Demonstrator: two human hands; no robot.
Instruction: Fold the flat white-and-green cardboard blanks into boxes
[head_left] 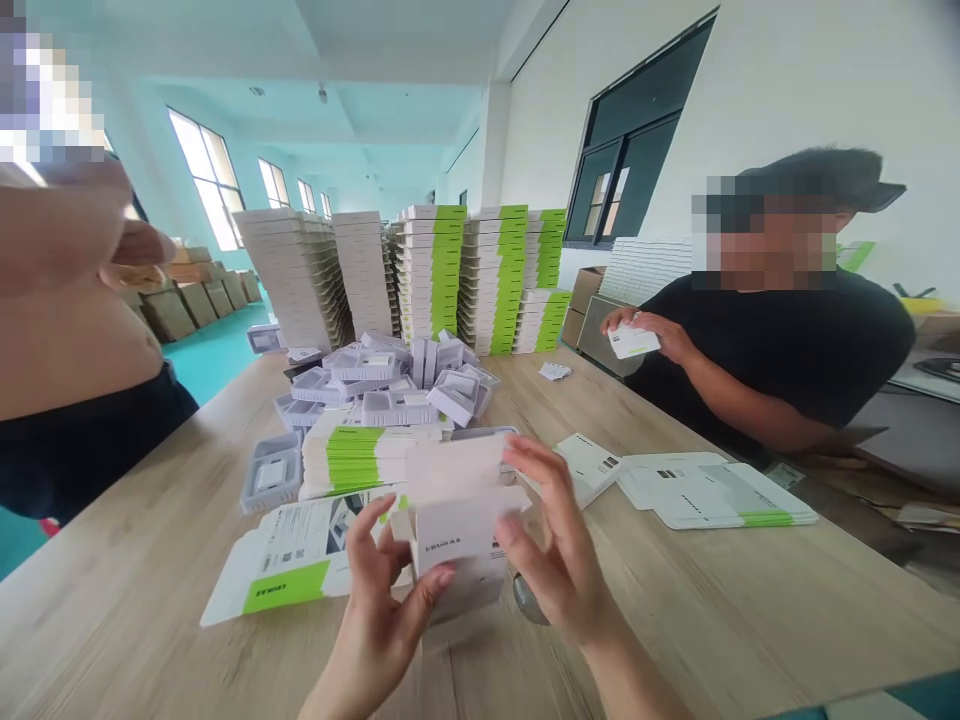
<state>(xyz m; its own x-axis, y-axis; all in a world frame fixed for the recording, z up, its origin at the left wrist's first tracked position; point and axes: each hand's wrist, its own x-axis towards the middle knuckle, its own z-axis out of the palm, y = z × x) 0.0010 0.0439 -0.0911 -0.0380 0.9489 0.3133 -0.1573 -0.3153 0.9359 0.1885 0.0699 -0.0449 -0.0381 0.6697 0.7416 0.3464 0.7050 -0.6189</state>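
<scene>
A white cardboard carton (459, 530) stands between my hands near the table's front, its top flap raised and its end flaps sticking out. My left hand (386, 585) grips the carton's left side, with the thumb on the front and the fingers by the left flap. On the right, my right hand (551, 540) holds the carton's edge with its thumb, its fingertips up at the raised flap. Printed flat cartons (289, 560) with green bands lie left of my left hand. Behind them is a stack of folded cartons (352, 460).
White plastic trays (397, 405) are heaped mid-table, with one tray (271, 472) at the left. Tall carton stacks (435, 275) rise behind. More flat cartons (720, 490) lie right. A person in black (780, 350) holds a small white box (634, 340); another person (75, 330) stands left.
</scene>
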